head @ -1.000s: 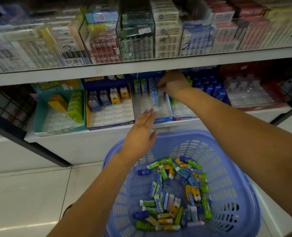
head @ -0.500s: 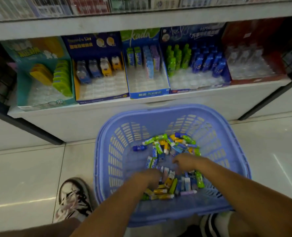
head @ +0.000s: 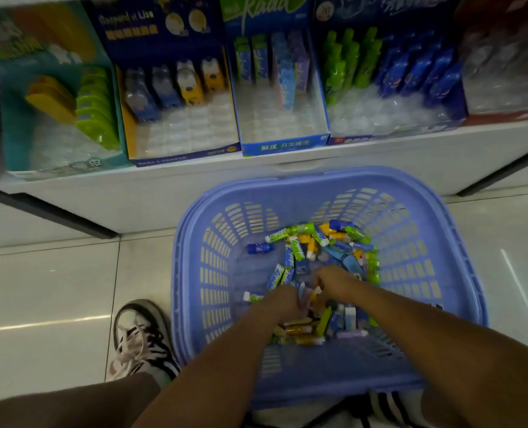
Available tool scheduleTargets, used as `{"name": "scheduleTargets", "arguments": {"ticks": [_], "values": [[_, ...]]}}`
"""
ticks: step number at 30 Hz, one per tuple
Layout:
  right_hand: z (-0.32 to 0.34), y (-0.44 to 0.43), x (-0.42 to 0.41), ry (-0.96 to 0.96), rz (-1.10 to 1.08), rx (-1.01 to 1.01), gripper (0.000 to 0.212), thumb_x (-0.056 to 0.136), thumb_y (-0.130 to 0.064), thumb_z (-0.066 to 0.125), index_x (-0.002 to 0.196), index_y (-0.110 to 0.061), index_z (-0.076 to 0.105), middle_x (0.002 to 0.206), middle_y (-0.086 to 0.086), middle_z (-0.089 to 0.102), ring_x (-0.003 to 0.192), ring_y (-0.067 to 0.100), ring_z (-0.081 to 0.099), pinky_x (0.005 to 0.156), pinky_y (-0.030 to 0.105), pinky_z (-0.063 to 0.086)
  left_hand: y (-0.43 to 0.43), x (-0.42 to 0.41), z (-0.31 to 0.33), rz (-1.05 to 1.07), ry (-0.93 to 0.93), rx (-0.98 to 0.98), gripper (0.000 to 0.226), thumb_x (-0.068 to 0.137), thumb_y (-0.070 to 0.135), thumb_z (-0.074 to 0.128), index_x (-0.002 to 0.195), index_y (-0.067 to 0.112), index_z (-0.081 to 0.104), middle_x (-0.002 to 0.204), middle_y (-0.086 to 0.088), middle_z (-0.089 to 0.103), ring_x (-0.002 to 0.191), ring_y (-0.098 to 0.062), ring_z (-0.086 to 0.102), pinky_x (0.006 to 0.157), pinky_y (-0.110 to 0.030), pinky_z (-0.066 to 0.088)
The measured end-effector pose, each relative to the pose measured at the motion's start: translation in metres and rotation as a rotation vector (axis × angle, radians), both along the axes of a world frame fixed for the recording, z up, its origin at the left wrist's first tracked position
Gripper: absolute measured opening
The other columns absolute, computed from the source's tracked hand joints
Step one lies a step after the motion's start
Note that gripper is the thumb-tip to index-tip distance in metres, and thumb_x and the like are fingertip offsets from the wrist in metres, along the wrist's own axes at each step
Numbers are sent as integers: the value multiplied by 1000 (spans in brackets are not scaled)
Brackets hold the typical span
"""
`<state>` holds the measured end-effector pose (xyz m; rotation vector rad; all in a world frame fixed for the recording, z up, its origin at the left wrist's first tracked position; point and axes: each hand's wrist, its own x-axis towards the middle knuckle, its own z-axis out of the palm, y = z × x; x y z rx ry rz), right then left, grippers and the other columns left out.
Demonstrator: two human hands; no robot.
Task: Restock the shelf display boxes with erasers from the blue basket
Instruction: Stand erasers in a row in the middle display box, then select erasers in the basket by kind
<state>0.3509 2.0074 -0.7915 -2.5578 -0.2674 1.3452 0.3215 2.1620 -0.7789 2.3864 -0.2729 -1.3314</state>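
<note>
Lying in blue basket (head: pixel 191 273), mixed erasers (head: pixel 299 234), display boxes (head: pixel 282 147) half-stocked

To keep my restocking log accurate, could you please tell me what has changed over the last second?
The right hand left the kada display box on the shelf and dropped into the blue basket. The left hand, open above the basket before, went down too. Both now dig into the erasers; whether they grip any cannot be told. The basket and the box stayed put.
</note>
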Motion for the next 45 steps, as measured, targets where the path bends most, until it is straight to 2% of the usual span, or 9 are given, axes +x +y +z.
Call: {"name": "scheduleTargets", "arguments": {"ticks": [7,13,18,23,30,33,38,41,45], "values": [[13,-30,25,62,-453,268,23,87,-12,67,109,-9,70,111,9,68,88,14,65,69,13,50,-16,15,-15,311,-33,-124,29,91,25,61,104,0,66,102,-19,67,98,-30,63,83,-38,50],[5,-42,28,-111,29,-19,33,90,5,49,114,-9,67,121,11,62,102,31,61,87,41,52,-12,20,-19,427,20,-142,29,88,25,65,65,9,57,59,-4,53,74,-23,58,64,-30,42],[9,-45,23,-50,303,-147,33,92,-1,50,124,-7,53,122,19,49,93,33,54,76,41,48,-7,28,-16,621,97,-198,34,86,18,67,60,8,48,66,-16,59,82,-36,67,81,-47,56],[17,-49,14,-103,388,-222,53,90,-4,56,137,-11,34,114,16,49,79,25,46,69,35,44,1,38,0,852,337,-468,14,88,9,63,80,-2,62,78,-14,65,69,-20,67,77,-34,59],[51,-44,18,60,418,-387,9,91,-17,61,94,-9,65,77,12,55,58,15,42,73,33,43,5,53,47,897,432,-580,11,94,16,55,85,10,57,78,-8,59,72,-19,62,76,-33,58],[80,-46,27,46,134,-194,22,93,-20,57,75,-8,52,68,11,36,57,20,31,67,34,33,12,64,80,835,344,-590,15,92,30,59,88,15,58,75,-5,60,68,-16,64,70,-28,58],[161,-22,49,-55,-326,421,53,93,-15,59,140,-26,38,104,17,60,89,34,61,74,40,50,45,85,152,765,249,-741,22,94,31,55,90,10,61,72,-1,71,51,-3,61,48,-14,49],[215,6,68,-191,-388,746,41,96,-11,53,131,-32,46,91,12,54,73,21,60,66,25,53,71,87,187,781,180,-885,20,98,25,48,96,10,60,65,2,68,42,-1,39,38,-11,32],[266,54,101,-538,-347,885,27,92,-9,58,108,-31,55,74,7,41,70,21,44,74,33,44,98,89,219,914,56,-1068,16,99,20,45,103,8,55,67,-1,65,44,-2,38,39,-11,30]]}}
